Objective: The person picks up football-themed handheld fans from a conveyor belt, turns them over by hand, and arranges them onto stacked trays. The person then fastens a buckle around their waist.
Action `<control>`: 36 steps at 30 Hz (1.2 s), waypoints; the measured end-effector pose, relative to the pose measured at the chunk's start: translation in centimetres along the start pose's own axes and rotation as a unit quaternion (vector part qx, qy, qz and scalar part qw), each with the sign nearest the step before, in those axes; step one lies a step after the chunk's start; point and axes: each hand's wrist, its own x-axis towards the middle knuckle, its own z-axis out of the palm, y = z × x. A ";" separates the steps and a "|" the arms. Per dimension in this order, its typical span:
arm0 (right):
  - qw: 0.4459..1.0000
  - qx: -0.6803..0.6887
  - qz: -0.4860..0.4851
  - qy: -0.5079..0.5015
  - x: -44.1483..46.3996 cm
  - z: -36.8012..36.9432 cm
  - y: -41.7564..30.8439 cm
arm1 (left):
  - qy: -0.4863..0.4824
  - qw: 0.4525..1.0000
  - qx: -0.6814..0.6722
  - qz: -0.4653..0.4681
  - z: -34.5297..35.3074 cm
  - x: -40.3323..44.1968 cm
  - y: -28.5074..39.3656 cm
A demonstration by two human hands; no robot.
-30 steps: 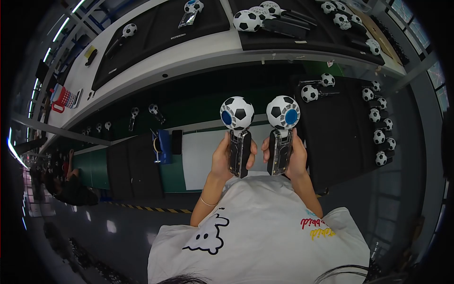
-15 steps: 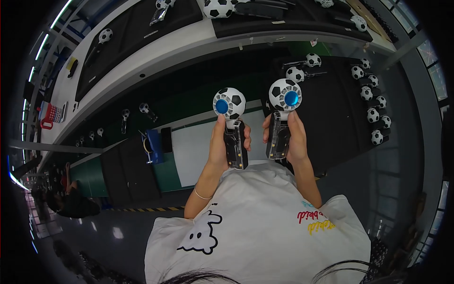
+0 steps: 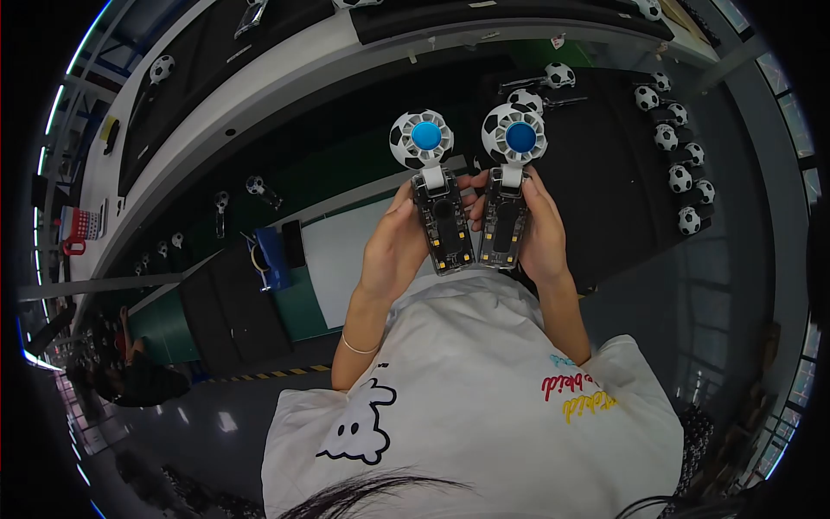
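Note:
My left hand [image 3: 396,246] is closed round the black, see-through handle of a soccer-ball-headed handheld device [image 3: 445,216]. A second device of the same kind [image 3: 501,216] is in my right hand [image 3: 543,233], its fingers wrapped round the handle. Both stand upright side by side, handles close together near the bottom. Each ball head is white with black patches and carries a blue round disc ringed by slots, turned toward me. Small yellowish parts show in both handles. The fingertips of both hands are partly hidden behind the handles.
Several similar devices [image 3: 679,179] lie along the right edge of a black mat [image 3: 605,173]. A white sheet [image 3: 341,259] and a blue holder [image 3: 272,259] are on the green bench to the left. A raised shelf [image 3: 285,104] spans the back. Another person [image 3: 130,372] sits far left.
Both devices have moved upward in view and closer together. Their blue discs now face me more squarely, and the handles have turned to show their broad sides. My view has tilted slightly downward.

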 end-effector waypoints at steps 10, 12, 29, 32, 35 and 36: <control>0.999 -0.033 -0.004 0.004 0.6 -1.0 -0.9 | -0.013 0.999 -0.035 -0.032 -0.5 1.1 -0.3; 0.996 -0.085 -0.024 0.013 1.1 -2.2 -1.5 | -0.021 0.999 0.039 -0.027 -0.3 1.7 -0.2; 0.526 -0.820 -0.212 0.072 4.1 -17.9 -6.0 | -0.124 0.791 0.586 0.124 5.1 20.5 -9.4; 0.530 -0.811 -0.225 0.099 5.0 -17.5 -4.6 | -0.143 0.751 0.605 0.225 3.3 20.9 -11.0; 0.552 -0.794 -0.235 0.099 5.1 -16.0 -3.1 | -0.155 0.701 0.619 0.319 0.8 19.3 -11.0; 0.569 -0.781 -0.240 0.094 5.1 -15.5 -2.5 | -0.146 0.721 0.603 0.309 0.0 18.4 -10.6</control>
